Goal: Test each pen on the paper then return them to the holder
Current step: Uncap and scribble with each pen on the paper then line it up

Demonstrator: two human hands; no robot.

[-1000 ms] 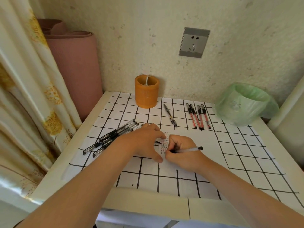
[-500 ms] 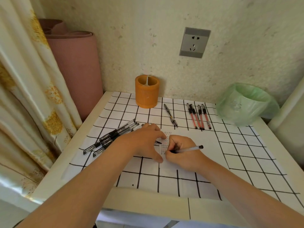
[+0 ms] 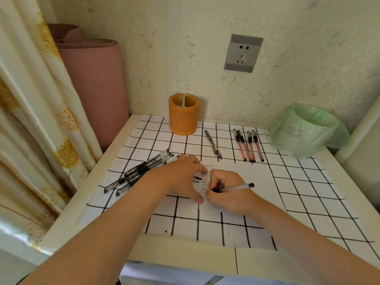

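A white bench (image 3: 185, 256) stands in a corner, covered by a white cloth (image 3: 308, 192) with a black grid. A cream curtain (image 3: 30, 120) with yellow flowers hangs on the left. Beside it, a rolled pink mat (image 3: 92, 89) stands upright against the speckled wall (image 3: 185, 48). A grey socket (image 3: 243, 52) is set into that wall. A bin lined with a green bag (image 3: 304, 130) sits at the back right of the bench.

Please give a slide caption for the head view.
Right hand tests a pen on the paper; left hand rests on its edge.
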